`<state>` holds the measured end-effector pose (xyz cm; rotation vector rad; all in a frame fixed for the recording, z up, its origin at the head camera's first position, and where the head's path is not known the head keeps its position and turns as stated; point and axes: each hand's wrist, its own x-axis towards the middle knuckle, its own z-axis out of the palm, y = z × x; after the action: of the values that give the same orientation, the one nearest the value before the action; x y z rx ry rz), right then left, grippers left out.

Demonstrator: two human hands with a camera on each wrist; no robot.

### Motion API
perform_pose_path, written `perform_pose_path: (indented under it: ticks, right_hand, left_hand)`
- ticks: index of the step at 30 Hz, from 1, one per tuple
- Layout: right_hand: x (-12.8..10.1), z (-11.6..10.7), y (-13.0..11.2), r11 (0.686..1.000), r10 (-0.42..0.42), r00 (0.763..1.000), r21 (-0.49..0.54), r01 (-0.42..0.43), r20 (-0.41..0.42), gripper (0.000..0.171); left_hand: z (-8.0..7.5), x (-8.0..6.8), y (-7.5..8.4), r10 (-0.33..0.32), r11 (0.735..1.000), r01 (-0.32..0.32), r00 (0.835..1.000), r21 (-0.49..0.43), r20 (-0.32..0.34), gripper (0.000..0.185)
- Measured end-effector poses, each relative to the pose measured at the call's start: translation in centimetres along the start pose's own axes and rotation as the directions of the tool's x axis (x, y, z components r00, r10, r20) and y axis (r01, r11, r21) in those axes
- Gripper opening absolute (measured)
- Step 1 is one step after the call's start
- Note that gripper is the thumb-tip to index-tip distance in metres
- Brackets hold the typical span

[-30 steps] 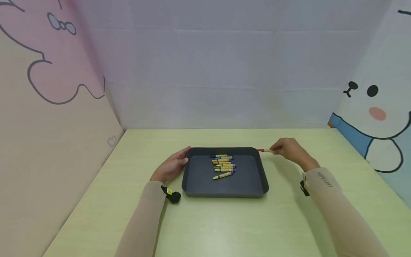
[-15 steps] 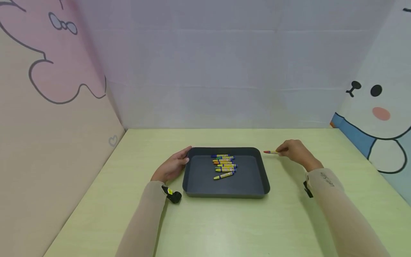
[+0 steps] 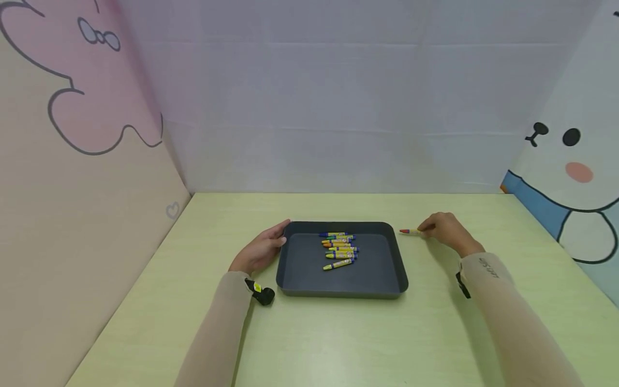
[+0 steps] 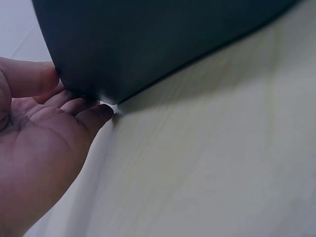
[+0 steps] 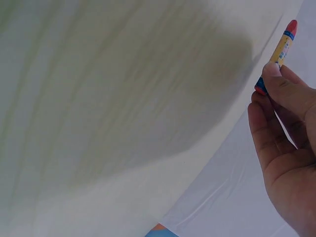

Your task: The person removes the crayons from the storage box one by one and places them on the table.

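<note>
Right hand (image 3: pixel 447 231) at about three o'clock from the dark tray (image 3: pixel 302 269), just beyond its far right corner, pinching a red crayon (image 3: pixel 408 231) between thumb and fingertips; same crayon in the right wrist view (image 5: pixel 281 49), yellow wrapper, red tip pointing away from the palm (image 5: pixel 291 168), thumb pressed over the lower part of the barrel. Crayon held level above the pale green table (image 3: pixel 338 344), red tip aimed toward nine o'clock at the tray, near the rim but apart from it. Left hand (image 3: pixel 258 252) at nine o'clock of the tray, resting against the far left corner with fingers loosely curved along the outer wall and thumb near the rim; in the left wrist view, fingertips (image 4: pixel 96 114) touching the tray's dark rounded corner (image 4: pixel 148 44) low down where it meets the table, thumb higher up against the wall, palm facing the camera. Inside the tray, toward twelve o'clock of its floor, a loose row of crayons (image 3: pixel 340 250) lying roughly parallel, mostly yellow-wrapped with blue, green and orange ends, one yellow-tipped crayon (image 3: pixel 338 264) lowest and slightly skewed. Beige sleeves on both forearms, a small black wrist device with a yellow mark (image 3: pixel 259 293) at the left cuff. Cartoon-printed panels at nine and three o'clock, a plain pale sheet at twelve.
</note>
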<state>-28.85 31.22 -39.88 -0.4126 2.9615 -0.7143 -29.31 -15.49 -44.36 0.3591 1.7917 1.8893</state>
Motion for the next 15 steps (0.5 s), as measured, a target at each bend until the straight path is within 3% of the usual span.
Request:
perform_pose_path:
  ticks: [15]
  right_hand:
    - [0.44,0.23,0.13,0.999,-0.003,1.0,-0.039,0.004,0.014,0.018]
  left_hand:
    - [0.17,-0.1,0.11,0.002,1.0,-0.002,1.0,0.003,0.0,0.062]
